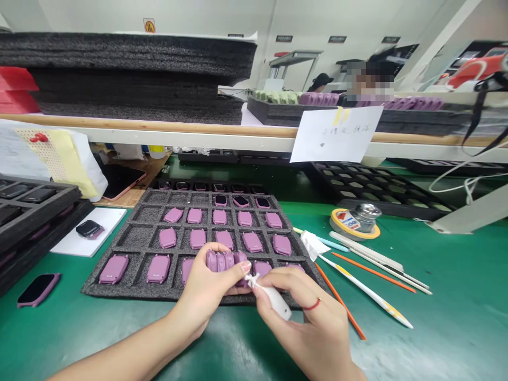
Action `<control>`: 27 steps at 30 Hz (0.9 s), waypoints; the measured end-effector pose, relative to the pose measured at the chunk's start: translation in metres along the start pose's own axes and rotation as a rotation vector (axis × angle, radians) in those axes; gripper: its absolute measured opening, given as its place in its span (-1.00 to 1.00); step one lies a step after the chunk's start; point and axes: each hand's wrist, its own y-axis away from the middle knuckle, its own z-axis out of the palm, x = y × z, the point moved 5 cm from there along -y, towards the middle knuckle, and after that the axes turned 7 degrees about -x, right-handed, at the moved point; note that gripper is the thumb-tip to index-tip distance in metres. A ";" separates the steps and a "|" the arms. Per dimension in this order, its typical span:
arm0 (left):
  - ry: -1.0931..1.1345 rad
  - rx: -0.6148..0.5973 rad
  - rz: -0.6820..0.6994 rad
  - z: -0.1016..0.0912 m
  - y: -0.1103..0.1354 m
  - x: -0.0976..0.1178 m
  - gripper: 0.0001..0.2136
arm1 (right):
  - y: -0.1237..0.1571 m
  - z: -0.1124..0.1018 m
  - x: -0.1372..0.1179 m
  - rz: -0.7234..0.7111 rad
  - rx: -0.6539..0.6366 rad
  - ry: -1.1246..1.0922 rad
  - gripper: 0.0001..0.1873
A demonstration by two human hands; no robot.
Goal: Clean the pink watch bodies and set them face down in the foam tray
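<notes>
My left hand (202,286) is closed around a mauve watch case (222,260), holding it just above the tray. My right hand (304,312) pinches a white applicator (273,299), its narrow tip just beside the case. Beneath both hands lies a black foam tray (135,293), with rows of mauve cases (194,238) sitting in its pockets. Past my right hand, on the green tabletop (436,338), lie orange sticks (341,301), a white-and-yellow stick (369,296), and a tape roll (349,227) with a metal jar (367,217) standing on it. Beyond my left hand, a dark watch (88,229) rests on a white card (79,246).
</notes>
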 end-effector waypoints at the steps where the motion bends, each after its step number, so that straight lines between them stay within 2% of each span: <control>1: -0.006 0.008 0.005 -0.001 0.000 0.000 -0.43 | -0.001 0.003 0.000 -0.015 -0.003 0.013 -0.82; 6: -0.084 0.013 0.057 -0.004 -0.002 -0.002 -0.47 | 0.007 0.014 -0.004 -0.060 -0.031 0.041 -0.80; 8: -0.045 0.001 0.049 -0.006 -0.002 -0.004 -0.46 | 0.012 0.007 -0.003 -0.047 -0.045 0.038 -0.82; 10: 0.004 -0.005 0.024 -0.007 -0.001 -0.005 -0.44 | 0.019 -0.011 0.004 -0.011 -0.045 0.066 -0.86; 13: 0.021 -0.020 0.004 -0.007 0.000 -0.004 -0.42 | 0.029 -0.049 0.035 0.130 -0.028 0.220 -0.97; 15: 0.022 -0.022 -0.001 -0.006 0.001 -0.003 -0.43 | 0.035 -0.070 0.072 0.358 -0.093 0.343 -0.85; 16: 0.025 -0.021 -0.003 -0.006 0.002 -0.002 -0.43 | 0.039 -0.077 0.091 0.494 -0.172 0.378 -0.77; 17: 0.027 -0.021 -0.008 -0.006 0.002 -0.001 -0.44 | 0.042 -0.083 0.107 0.564 -0.213 0.397 -0.73; 19: 0.030 -0.019 -0.020 -0.007 0.003 0.000 -0.46 | 0.042 -0.088 0.130 0.639 -0.306 0.398 -0.73; 22: 0.024 -0.025 -0.037 -0.008 0.005 0.002 -0.49 | 0.033 -0.090 0.152 0.688 -0.397 0.401 -0.78; 27: 0.021 -0.041 -0.037 -0.010 0.008 0.005 -0.49 | 0.016 -0.103 0.183 0.835 -0.430 0.533 -0.82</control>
